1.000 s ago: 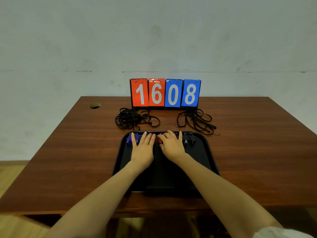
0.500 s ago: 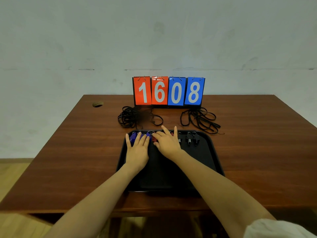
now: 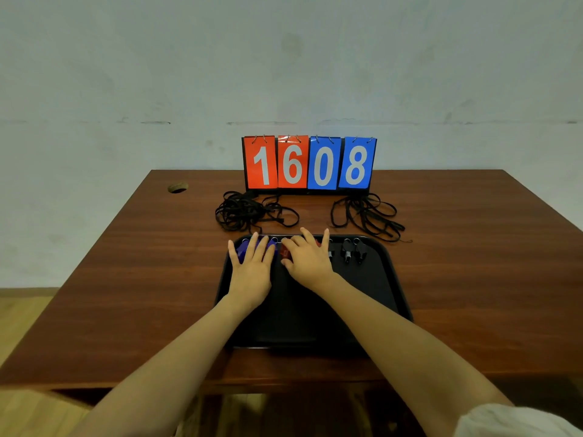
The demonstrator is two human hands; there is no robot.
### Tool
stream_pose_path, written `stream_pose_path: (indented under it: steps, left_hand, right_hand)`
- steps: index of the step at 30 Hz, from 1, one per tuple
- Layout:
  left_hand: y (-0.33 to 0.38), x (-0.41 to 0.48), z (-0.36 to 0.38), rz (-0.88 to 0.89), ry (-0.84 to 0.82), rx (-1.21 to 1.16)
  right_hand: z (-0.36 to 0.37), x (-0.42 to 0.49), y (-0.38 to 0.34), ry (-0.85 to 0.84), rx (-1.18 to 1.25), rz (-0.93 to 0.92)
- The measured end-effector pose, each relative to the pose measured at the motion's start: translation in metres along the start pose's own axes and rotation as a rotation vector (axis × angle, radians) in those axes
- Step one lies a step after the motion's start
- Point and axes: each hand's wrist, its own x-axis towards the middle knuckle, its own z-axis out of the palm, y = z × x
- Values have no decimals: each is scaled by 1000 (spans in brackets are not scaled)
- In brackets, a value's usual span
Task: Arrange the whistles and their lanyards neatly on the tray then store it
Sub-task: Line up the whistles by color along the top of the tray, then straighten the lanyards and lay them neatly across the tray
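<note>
A black tray [image 3: 383, 288] lies on the brown table near me. Whistles lie in a row along its far edge: blue whistles [image 3: 243, 249] at the left, a red whistle [image 3: 285, 250] in the middle, black whistles [image 3: 353, 251] at the right. My left hand [image 3: 252, 272] rests flat over the blue whistles, fingers spread. My right hand [image 3: 310, 261] lies flat over the red whistles, fingers apart. Neither hand grips anything. Two tangled piles of black lanyards sit on the table behind the tray, the left lanyard pile [image 3: 249, 211] and the right lanyard pile [image 3: 367, 216].
A flip scoreboard [image 3: 309, 162] reading 1608 stands at the table's back edge, just behind the lanyards. A round cable hole [image 3: 177, 187] is at the table's back left. A pale wall rises behind the table.
Both hands have slid slightly left along the row of whistles and stayed flat on them. The camera view has shifted a little.
</note>
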Motion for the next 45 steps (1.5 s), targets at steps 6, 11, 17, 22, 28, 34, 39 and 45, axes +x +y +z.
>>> stream_pose_path:
  steps: [6,11,17,22,28,34,39,45]
  left_hand:
    - [29,20,-5,91,103,-17]
    - [79,69,-9,184,26,17]
    - [121,144,-7,206,-104,-96]
    - [119,183,8,286,-312,-65]
    - [101,188,20,329,-254,-12]
    - [101,187,3,147,-191,-157]
    - [129,172,-63,134,-8,-602]
    - [150,153,-167,71,258,-751]
  right_hand:
    - [-27,-7,43,127,-8,32]
    - [-50,2,115,196,-100,189]
    - [-56,40,175,-15,-97,251]
    - [-42,76,187,-36,-122,154]
    - [-29,82,192,-2,-285,184]
    - [-67,71,187,360,-117,119]
    - [-136,53,158,491,60,20]
    - [-228,13,121,764,-9,-166]
